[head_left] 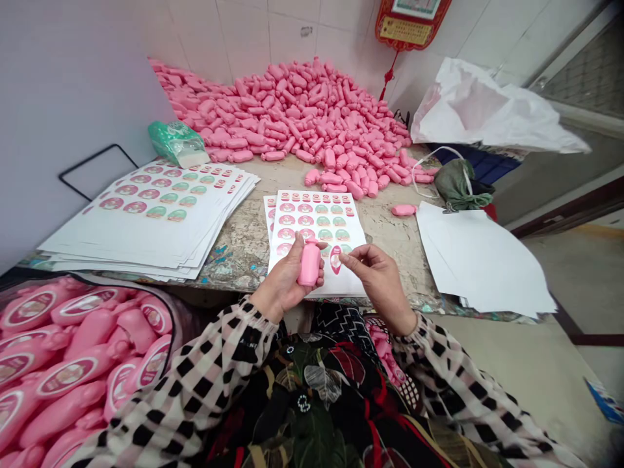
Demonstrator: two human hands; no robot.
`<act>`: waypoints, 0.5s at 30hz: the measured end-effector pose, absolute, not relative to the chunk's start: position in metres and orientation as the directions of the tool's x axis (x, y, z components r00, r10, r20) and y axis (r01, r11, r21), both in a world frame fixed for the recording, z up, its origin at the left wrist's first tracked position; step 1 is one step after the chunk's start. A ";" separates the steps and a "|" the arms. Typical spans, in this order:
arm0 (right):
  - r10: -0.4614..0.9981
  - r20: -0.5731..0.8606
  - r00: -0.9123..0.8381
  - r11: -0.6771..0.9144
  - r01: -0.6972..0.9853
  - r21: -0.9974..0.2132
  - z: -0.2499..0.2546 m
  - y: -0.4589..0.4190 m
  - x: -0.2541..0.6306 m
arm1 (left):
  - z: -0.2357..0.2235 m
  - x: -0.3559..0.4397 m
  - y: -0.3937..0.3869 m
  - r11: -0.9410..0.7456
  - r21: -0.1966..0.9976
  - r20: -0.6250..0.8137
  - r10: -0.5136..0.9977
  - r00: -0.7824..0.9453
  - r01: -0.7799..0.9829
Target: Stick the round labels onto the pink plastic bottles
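My left hand is closed around a small pink plastic bottle, its plain side facing up. Between thumb and fingertips of my right hand is a pink oval sticker with a pale middle, held just right of the bottle and apart from it. Below both hands lies a white sticker sheet printed with rows of pink and green labels. Part of that sheet is hidden by my hands.
Behind is a big heap of pink bottles. Stacked sticker sheets lie left, white sheets right. One loose bottle sits near them. A bag of labelled bottles stands lower left; a green plastic packet is behind the stack.
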State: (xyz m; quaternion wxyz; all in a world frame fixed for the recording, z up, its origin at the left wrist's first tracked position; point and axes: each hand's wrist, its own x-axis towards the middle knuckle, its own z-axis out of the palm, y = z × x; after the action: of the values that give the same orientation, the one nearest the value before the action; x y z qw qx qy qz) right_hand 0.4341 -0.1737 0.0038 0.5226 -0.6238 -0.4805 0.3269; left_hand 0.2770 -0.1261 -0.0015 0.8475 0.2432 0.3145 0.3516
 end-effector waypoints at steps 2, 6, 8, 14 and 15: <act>0.949 0.119 0.291 0.028 0.299 -0.954 0.008 -0.177 0.424 | -0.004 0.280 -0.128 0.640 0.601 -0.378 0.755 0.535 -0.478; 0.956 0.132 0.264 0.030 0.358 -0.933 0.005 -0.177 0.416 | -0.008 0.283 -0.132 0.615 0.599 -0.360 0.779 0.514 -0.513; 0.958 0.130 0.254 0.026 0.374 -0.927 0.002 -0.176 0.415 | -0.008 0.284 -0.133 0.593 0.608 -0.345 0.796 0.498 -0.528; 0.963 0.133 0.236 0.034 0.381 -0.924 0.001 -0.174 0.411 | -0.009 0.285 -0.135 0.570 0.655 -0.350 0.810 0.470 -0.495; 0.964 0.128 0.234 0.030 0.382 -0.924 0.001 -0.174 0.411 | -0.010 0.285 -0.135 0.566 0.660 -0.340 0.811 0.476 -0.494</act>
State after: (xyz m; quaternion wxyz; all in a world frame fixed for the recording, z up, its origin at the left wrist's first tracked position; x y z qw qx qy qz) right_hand 0.4108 -0.1739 0.0008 0.4755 -0.6254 -0.5377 0.3061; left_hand 0.2850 -0.1355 -0.0103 0.8234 0.2448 0.3241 0.3963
